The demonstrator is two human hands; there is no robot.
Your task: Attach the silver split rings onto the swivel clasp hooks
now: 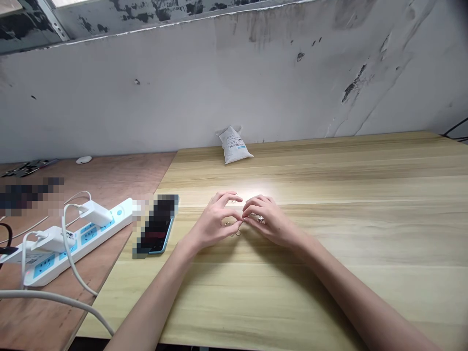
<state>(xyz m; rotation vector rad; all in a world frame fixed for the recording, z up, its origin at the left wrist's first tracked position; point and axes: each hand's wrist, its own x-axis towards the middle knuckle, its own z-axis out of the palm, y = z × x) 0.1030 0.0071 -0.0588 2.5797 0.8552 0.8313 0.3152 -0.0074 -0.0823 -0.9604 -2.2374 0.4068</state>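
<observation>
from the head camera we look down across a light wood-grain table (pixel 347 278), with a reddish plywood board (pixel 109 180) butted against its left side. on that board lies a white power strip (pixel 84 243) with blue socket panels, two white chargers (pixel 95 213) plugged into it and white cables (pixel 69 258) looping toward the near edge. a small white object (pixel 84 160) sits at the far end of the board. on the wooden table, just left of our hands, a phone (pixel 161 234) in a blue case lies flat, its screen mostly blurred out. a white sack (pixel 234 145) slumps against the stained wall (pixel 234 83) at the far edge, well beyond our hands.

near the middle of the table we see small metal rings (pixel 238 232) scattered under and between our hands, some partly hidden by them. our left hand (pixel 212 219) and right hand (pixel 270 219) hover palm down with fingers curled, the fingertips (pixel 243 217) meeting at the centre. we cannot tell whether either hand grips a ring, because the fingers hide the spot.
</observation>
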